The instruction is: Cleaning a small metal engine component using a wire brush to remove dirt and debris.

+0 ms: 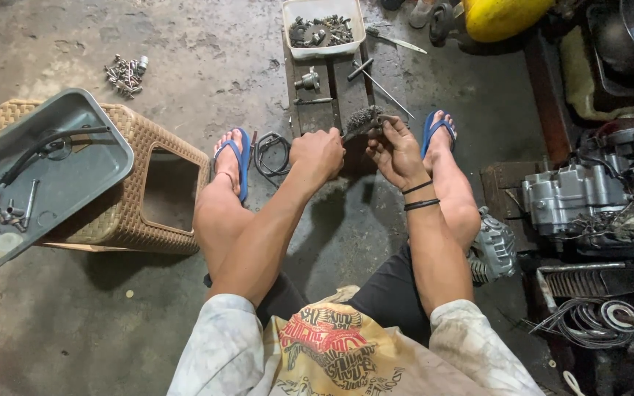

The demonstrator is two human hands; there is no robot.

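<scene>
The left hand (318,154) is fisted on the handle of a wire brush (362,119), whose bristles rest against a small dark part (385,121) pinched in the right hand's (396,152) fingers. Both meet over a wooden block (328,88) on the floor between the feet. At 12 o'clock sits a white tub (323,10) of parts; at 9 o'clock a metal tray (75,158) on a wicker stool (137,213).

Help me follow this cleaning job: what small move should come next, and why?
Probably another short brush stroke: the left hand grips a wire brush whose bristles sit against the small metal part pinched in the right hand.
</scene>
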